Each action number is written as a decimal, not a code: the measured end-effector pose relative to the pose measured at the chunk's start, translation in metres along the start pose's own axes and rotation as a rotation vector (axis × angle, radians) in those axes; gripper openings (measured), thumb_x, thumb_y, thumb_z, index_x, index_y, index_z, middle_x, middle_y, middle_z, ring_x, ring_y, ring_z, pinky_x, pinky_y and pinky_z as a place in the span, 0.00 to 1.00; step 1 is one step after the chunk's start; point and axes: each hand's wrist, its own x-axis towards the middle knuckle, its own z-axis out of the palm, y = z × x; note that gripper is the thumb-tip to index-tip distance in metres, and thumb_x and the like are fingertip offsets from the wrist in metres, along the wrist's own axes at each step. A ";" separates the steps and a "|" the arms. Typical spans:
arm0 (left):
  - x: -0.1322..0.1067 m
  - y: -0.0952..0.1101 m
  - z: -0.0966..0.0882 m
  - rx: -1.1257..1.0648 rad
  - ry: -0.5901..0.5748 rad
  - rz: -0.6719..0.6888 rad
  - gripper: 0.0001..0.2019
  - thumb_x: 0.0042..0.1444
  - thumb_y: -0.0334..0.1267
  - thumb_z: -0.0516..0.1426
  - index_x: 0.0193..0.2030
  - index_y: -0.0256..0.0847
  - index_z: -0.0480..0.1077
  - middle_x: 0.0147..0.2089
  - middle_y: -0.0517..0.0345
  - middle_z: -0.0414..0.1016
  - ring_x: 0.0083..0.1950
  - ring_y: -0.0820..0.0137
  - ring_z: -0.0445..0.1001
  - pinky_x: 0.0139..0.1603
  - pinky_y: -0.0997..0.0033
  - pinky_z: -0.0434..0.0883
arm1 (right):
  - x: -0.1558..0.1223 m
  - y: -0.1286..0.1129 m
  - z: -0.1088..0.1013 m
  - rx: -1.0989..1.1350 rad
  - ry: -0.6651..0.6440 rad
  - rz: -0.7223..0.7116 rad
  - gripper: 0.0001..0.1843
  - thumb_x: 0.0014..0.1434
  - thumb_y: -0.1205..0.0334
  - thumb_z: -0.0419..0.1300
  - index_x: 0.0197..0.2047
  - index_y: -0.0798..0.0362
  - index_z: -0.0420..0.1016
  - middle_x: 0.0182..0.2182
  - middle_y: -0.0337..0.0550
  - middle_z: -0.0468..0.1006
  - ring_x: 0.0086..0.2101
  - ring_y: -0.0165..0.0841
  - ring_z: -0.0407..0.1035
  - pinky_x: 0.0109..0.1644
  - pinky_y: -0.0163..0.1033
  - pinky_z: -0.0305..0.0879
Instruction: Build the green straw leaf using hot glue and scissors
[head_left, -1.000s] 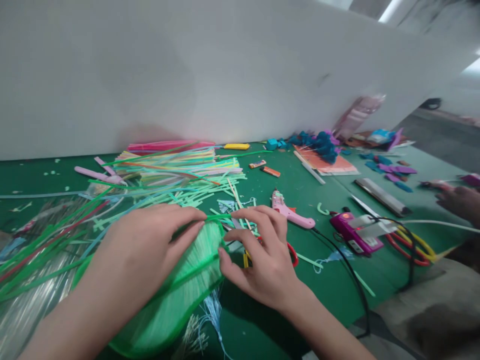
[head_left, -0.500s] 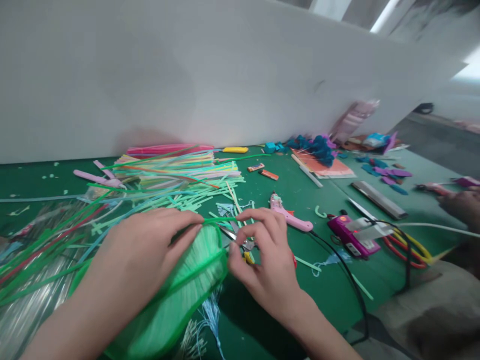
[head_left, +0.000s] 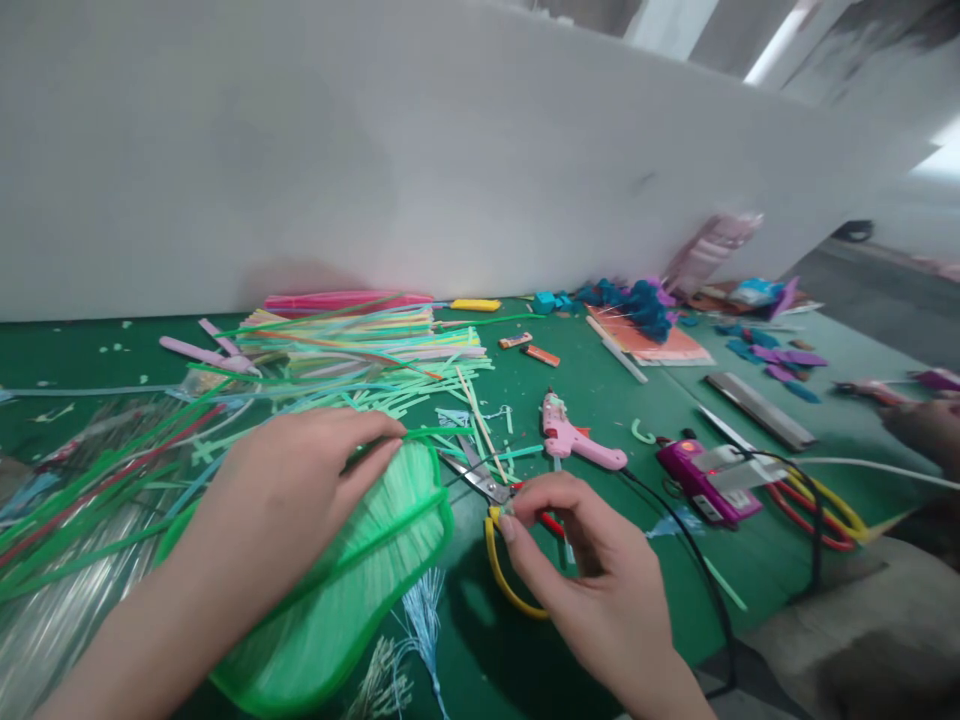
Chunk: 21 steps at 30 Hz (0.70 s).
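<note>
My left hand (head_left: pixel 322 490) is closed, thumb and forefinger pinching the top rim of a translucent green leaf-shaped piece (head_left: pixel 352 610). Fuzzy green pipe cleaner edges this piece and runs along its middle; a loose green end sticks out past my fingertips. Away to the right, my right hand (head_left: pixel 592 580) has thumb and forefinger pressed together; whatever is between them is too small to make out. Just beyond those fingertips lie scissors (head_left: pixel 517 600) with yellow and red handles, partly covered by my right hand. A pale blue tassel (head_left: pixel 426 620) lies below the green piece.
A pink glue gun (head_left: pixel 577 445) lies beyond my right hand, its black cord running toward a purple power strip (head_left: pixel 705 485). Other scissors (head_left: pixel 832 510) lie farther right. Pipe cleaners (head_left: pixel 367 345) are heaped at the back. Another person's hand (head_left: pixel 926 435) is at the right edge.
My right hand has let go of the green pipe cleaner end and moved down and right, to the scissors' handles. My left hand keeps its pinch on the leaf-shaped piece.
</note>
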 end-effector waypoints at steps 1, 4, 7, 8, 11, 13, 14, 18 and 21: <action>0.000 0.000 0.000 -0.005 -0.001 0.000 0.14 0.67 0.49 0.52 0.42 0.50 0.79 0.43 0.64 0.86 0.42 0.57 0.84 0.41 0.56 0.73 | 0.001 -0.001 0.001 0.010 -0.014 0.002 0.06 0.64 0.68 0.63 0.38 0.46 0.74 0.33 0.34 0.78 0.34 0.27 0.74 0.39 0.32 0.70; 0.001 -0.001 0.000 -0.032 -0.006 -0.003 0.14 0.67 0.48 0.52 0.42 0.50 0.79 0.43 0.64 0.86 0.43 0.58 0.84 0.42 0.56 0.73 | 0.004 -0.002 0.007 0.050 -0.007 0.049 0.05 0.64 0.65 0.64 0.36 0.46 0.75 0.31 0.33 0.79 0.32 0.26 0.74 0.37 0.30 0.69; 0.001 -0.001 0.000 -0.047 -0.023 -0.021 0.14 0.67 0.48 0.52 0.43 0.50 0.79 0.44 0.64 0.86 0.44 0.58 0.84 0.43 0.56 0.72 | 0.003 -0.003 0.012 0.098 -0.018 0.112 0.08 0.65 0.62 0.63 0.33 0.48 0.73 0.28 0.33 0.76 0.29 0.26 0.71 0.34 0.30 0.68; 0.001 -0.001 0.000 -0.047 -0.027 -0.029 0.14 0.67 0.49 0.52 0.43 0.50 0.79 0.44 0.63 0.86 0.44 0.58 0.83 0.43 0.56 0.72 | 0.003 -0.003 0.013 0.123 -0.025 0.129 0.09 0.65 0.61 0.63 0.31 0.49 0.72 0.26 0.33 0.75 0.28 0.26 0.69 0.32 0.30 0.66; 0.001 0.000 0.000 -0.038 -0.038 -0.050 0.15 0.66 0.49 0.52 0.44 0.50 0.79 0.45 0.62 0.86 0.45 0.57 0.83 0.44 0.55 0.72 | 0.004 -0.006 0.014 0.252 -0.025 0.190 0.13 0.63 0.59 0.62 0.27 0.50 0.68 0.22 0.33 0.70 0.24 0.26 0.65 0.28 0.30 0.63; 0.002 -0.002 0.000 -0.038 -0.049 -0.058 0.15 0.66 0.49 0.52 0.44 0.50 0.80 0.45 0.61 0.86 0.44 0.56 0.83 0.44 0.56 0.72 | 0.006 -0.008 0.015 0.341 -0.024 0.248 0.13 0.61 0.59 0.63 0.26 0.50 0.67 0.22 0.34 0.68 0.23 0.26 0.63 0.26 0.30 0.62; 0.004 -0.005 0.000 -0.045 -0.053 -0.063 0.15 0.65 0.49 0.52 0.44 0.49 0.80 0.44 0.60 0.86 0.44 0.56 0.83 0.44 0.56 0.71 | 0.007 -0.008 0.016 0.373 -0.029 0.279 0.13 0.59 0.59 0.64 0.26 0.50 0.67 0.22 0.34 0.69 0.23 0.26 0.63 0.26 0.30 0.62; 0.014 -0.024 0.007 -0.136 -0.107 -0.087 0.17 0.64 0.51 0.54 0.46 0.48 0.81 0.45 0.57 0.86 0.44 0.57 0.82 0.45 0.59 0.71 | 0.010 -0.005 0.022 0.434 -0.092 0.369 0.11 0.55 0.59 0.67 0.28 0.51 0.69 0.24 0.35 0.72 0.25 0.26 0.65 0.28 0.31 0.64; 0.023 -0.041 0.019 -0.212 -0.190 -0.074 0.19 0.65 0.55 0.53 0.46 0.48 0.81 0.44 0.59 0.86 0.42 0.61 0.81 0.43 0.65 0.70 | 0.010 0.004 0.030 0.425 -0.141 0.445 0.10 0.54 0.58 0.68 0.30 0.52 0.72 0.25 0.35 0.73 0.25 0.26 0.66 0.29 0.31 0.65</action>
